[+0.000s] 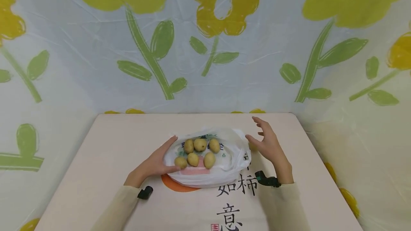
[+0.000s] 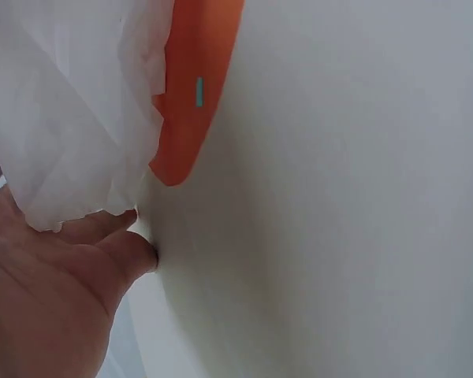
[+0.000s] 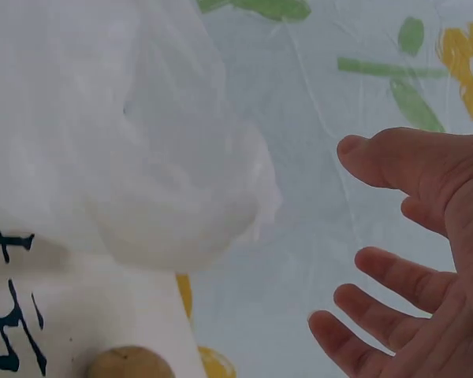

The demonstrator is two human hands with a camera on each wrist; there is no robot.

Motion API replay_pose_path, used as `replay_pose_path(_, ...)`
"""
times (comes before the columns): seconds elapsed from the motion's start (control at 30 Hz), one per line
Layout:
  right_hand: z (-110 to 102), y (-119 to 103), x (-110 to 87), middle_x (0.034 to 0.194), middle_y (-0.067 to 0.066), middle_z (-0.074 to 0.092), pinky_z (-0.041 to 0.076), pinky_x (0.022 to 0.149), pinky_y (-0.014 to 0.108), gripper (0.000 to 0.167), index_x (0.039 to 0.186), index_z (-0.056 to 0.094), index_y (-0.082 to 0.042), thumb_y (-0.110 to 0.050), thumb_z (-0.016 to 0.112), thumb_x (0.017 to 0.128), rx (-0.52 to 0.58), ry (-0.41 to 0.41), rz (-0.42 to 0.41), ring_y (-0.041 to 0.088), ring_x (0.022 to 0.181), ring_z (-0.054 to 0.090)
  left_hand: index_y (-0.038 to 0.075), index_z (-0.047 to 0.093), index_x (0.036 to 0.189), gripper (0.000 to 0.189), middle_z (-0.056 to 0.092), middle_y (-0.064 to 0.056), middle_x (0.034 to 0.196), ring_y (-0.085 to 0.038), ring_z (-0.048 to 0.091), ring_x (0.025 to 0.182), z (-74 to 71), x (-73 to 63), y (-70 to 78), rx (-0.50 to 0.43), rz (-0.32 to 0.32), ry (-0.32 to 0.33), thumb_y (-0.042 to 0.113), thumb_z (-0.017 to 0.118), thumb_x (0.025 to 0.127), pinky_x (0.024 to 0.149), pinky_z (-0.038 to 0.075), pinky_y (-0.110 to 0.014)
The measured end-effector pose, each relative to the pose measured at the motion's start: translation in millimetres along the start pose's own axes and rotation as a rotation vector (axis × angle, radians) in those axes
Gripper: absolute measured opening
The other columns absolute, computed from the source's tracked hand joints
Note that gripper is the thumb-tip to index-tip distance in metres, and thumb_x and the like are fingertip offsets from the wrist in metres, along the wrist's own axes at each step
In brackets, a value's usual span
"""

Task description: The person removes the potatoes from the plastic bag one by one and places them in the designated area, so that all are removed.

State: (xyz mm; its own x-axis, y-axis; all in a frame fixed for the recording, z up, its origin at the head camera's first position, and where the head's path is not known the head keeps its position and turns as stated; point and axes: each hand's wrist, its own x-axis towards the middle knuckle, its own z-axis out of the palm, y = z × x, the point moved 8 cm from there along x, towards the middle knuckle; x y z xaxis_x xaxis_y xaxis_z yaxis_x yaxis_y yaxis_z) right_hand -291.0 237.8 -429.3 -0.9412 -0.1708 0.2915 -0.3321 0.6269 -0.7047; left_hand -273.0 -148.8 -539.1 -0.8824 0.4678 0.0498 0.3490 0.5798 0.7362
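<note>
A white plastic bag (image 1: 221,177) lies on the table with its mouth spread wide, and several yellow potatoes (image 1: 200,144) show inside it. My left hand (image 1: 156,161) is against the bag's left side, thumb and fingers spread along its edge; the thumb tip comes close to the nearest potato. In the left wrist view the bag's plastic (image 2: 79,118) covers part of that hand. To the right of the bag my right hand (image 1: 268,143) is raised with fingers apart, holding nothing. Another potato (image 3: 132,364) sits on the table outside the bag, partly hidden by that hand in the head view.
The pale table (image 1: 122,142) carries printed black characters (image 1: 229,216) and an orange shape (image 1: 178,184), partly covered by the bag. A flower-patterned sheet (image 1: 221,88) rises behind the table and along both sides.
</note>
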Motion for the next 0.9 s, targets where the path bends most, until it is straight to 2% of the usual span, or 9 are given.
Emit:
replay_pose_path(0.23, 7.0, -23.1, 3.2, 0.154, 0.019, 0.047, 0.049, 0.102, 0.058, 0.068, 0.154, 0.042, -0.006, -0.007, 0.074, 0.094, 0.090, 0.005, -0.094, 0.043, 0.138, 0.048, 0.022, 0.031, 0.163, 0.101, 0.037, -0.008, 0.166, -0.038, 0.038, 0.150, 1.3, -2.8, 1.0, -0.023, -0.018, 0.012, 0.052, 0.084, 0.082, 0.117, 0.037, -0.061)
replay_pose_path(0.4, 13.2, -43.3, 9.8, 0.151, 0.023, 0.049, 0.050, 0.101, 0.059, 0.064, 0.152, 0.043, -0.002, -0.002, 0.072, 0.095, 0.124, -0.011, -0.149, 0.042, 0.135, 0.050, 0.019, 0.040, 0.159, 0.088, 0.046, -0.010, 0.159, -0.037, 0.041, 0.148, -5.6, -1.6, 5.2, -0.012, 0.041, 0.078, 0.046, 0.082, 0.086, 0.117, 0.036, -0.061)
replay_pose_path(0.5, 19.1, -50.8, 13.0, 0.150, 0.022, 0.051, 0.050, 0.101, 0.060, 0.064, 0.153, 0.043, -0.003, -0.003, 0.071, 0.096, 0.133, -0.032, -0.160, 0.041, 0.134, 0.052, 0.015, 0.045, 0.156, 0.081, 0.054, -0.013, 0.147, -0.035, 0.051, 0.137, -10.7, -3.4, 9.1, -0.006, 0.077, 0.118, 0.040, 0.081, 0.088, 0.112, 0.041, -0.062)
replay_pose_path(0.57, 25.7, -50.6, 14.9, 0.148, 0.017, 0.054, 0.052, 0.101, 0.057, 0.064, 0.154, 0.043, -0.009, -0.008, 0.071, 0.097, 0.143, -0.053, -0.162, 0.037, 0.133, 0.054, 0.013, 0.046, 0.155, 0.078, 0.057, -0.014, 0.137, -0.032, 0.055, 0.127, -12.0, -4.9, 10.2, 0.002, 0.089, 0.127, 0.037, 0.080, 0.089, 0.107, 0.045, -0.060)
replay_pose_path(0.63, 32.4, -56.4, 16.8, 0.146, 0.017, 0.056, 0.052, 0.101, 0.057, 0.063, 0.155, 0.043, -0.010, -0.011, 0.070, 0.098, 0.153, -0.078, -0.158, 0.038, 0.131, 0.055, 0.012, 0.046, 0.155, 0.077, 0.058, -0.014, 0.133, -0.030, 0.056, 0.123, -12.8, -6.1, 11.0, 0.010, 0.087, 0.123, 0.036, 0.079, 0.090, 0.105, 0.046, -0.059)
replay_pose_path(0.8, 46.2, -70.9, 22.8, 0.139, 0.017, 0.061, 0.053, 0.099, 0.055, 0.062, 0.154, 0.043, -0.012, -0.013, 0.070, 0.098, 0.175, -0.120, -0.174, 0.038, 0.127, 0.059, 0.016, 0.052, 0.150, 0.068, 0.058, -0.009, 0.147, -0.033, 0.052, 0.138, -9.4, -5.2, 10.5, -0.013, 0.046, 0.051, 0.041, 0.076, 0.092, 0.113, 0.041, -0.060)
replay_pose_path(0.9, 55.4, -78.7, 26.5, 0.134, 0.019, 0.064, 0.054, 0.098, 0.056, 0.062, 0.154, 0.042, -0.010, -0.011, 0.070, 0.099, 0.196, -0.157, -0.195, 0.036, 0.124, 0.062, 0.015, 0.060, 0.143, 0.059, 0.058, -0.007, 0.150, -0.035, 0.051, 0.141, -7.5, -5.8, 10.2, -0.004, 0.030, 0.003, 0.044, 0.074, 0.094, 0.114, 0.041, -0.060)
